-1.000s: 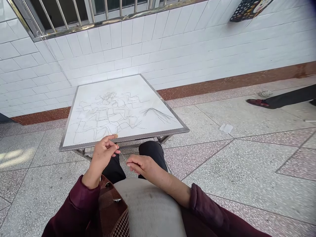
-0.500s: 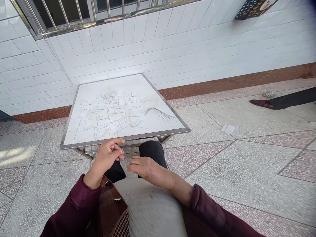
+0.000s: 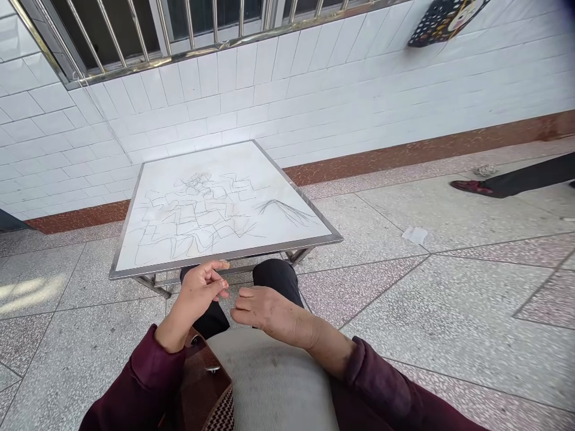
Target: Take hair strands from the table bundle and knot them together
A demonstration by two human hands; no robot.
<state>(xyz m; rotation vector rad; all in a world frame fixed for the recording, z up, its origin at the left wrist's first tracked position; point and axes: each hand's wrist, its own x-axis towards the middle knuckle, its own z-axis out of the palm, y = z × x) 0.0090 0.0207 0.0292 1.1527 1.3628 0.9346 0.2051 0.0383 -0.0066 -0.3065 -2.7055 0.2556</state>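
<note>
Over my lap, just off the near edge of a low white table (image 3: 233, 157), are both hands. My left hand (image 3: 200, 293) has its thumb and a finger bent toward each other; whatever lies at the fingertips is too small to make out. Close on its right, my right hand (image 3: 265, 308) is seen from the back with the fingers curled in, and anything in them is hidden. The two hands are apart. Thin dark bent wires or threads (image 3: 197, 215) are spread over the table top. A bundle of straighter dark strands (image 3: 287, 209) lies at the table's right side.
The table stands by a white tiled wall (image 3: 341, 102) under a barred window. A brown bag (image 3: 193, 383) is at my left side. On the speckled floor lies a white paper (image 3: 415, 234); a person's shoe (image 3: 475, 188) shows at the right.
The view has shifted slightly. My right hand's fingers are curled a little closer together, near my left hand. The strands on the table look the same.
</note>
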